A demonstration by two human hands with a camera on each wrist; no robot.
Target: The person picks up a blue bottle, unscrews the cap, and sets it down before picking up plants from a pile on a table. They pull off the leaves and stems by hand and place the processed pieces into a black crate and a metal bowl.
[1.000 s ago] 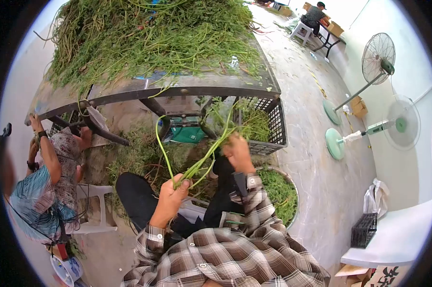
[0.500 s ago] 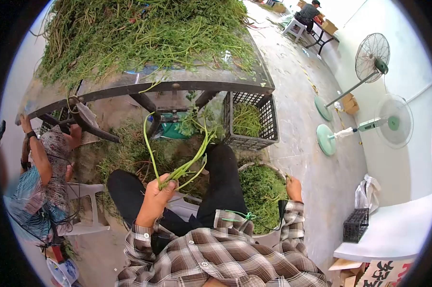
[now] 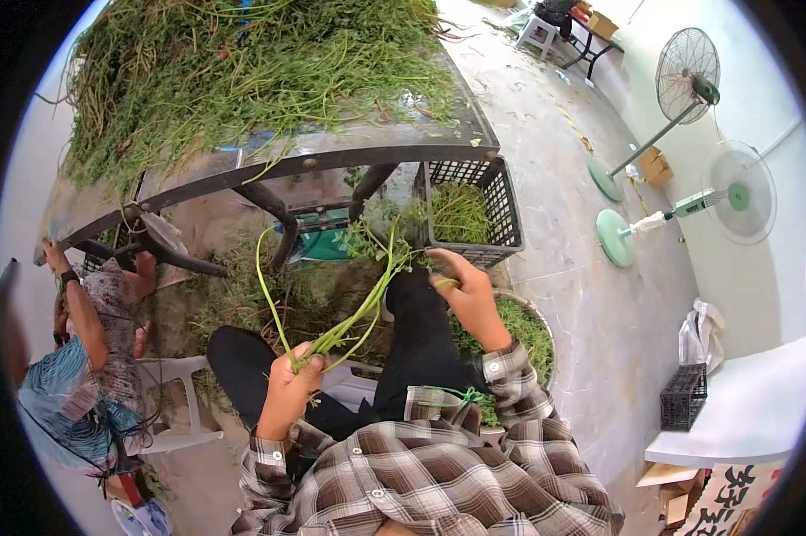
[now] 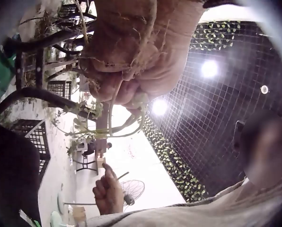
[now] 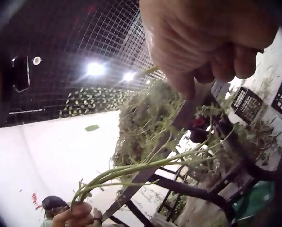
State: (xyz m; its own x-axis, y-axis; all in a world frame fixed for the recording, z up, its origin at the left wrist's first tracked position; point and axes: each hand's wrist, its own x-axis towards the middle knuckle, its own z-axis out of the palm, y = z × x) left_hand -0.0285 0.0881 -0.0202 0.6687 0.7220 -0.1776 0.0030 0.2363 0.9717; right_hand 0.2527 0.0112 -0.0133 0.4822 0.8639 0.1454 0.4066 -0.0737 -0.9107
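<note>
My left hand (image 3: 291,389) grips a bunch of long green leafy stems (image 3: 354,322) by the lower ends, above my lap. Their leafy tops (image 3: 380,230) fan out away from me, and one stem bends apart to the left. Thin roots (image 4: 143,47) hang over the left hand's fingers in the left wrist view. Close to the leafy tops is my right hand (image 3: 474,304), index finger stretched toward them and the other fingers curled. A short piece of stem (image 5: 148,71) sticks out of the right hand in the right wrist view.
A large heap of greens (image 3: 269,80) covers the table (image 3: 358,154). A black crate (image 3: 505,210) holds stems under the table's right corner. Beside my right leg stands a round basket of leaves (image 3: 523,330). Another person (image 3: 90,357) is on the left; two fans (image 3: 689,67) stand right.
My right hand went from the bunch out over the round basket, then came back to the leafy tops. The left hand kept its hold on the stems.
</note>
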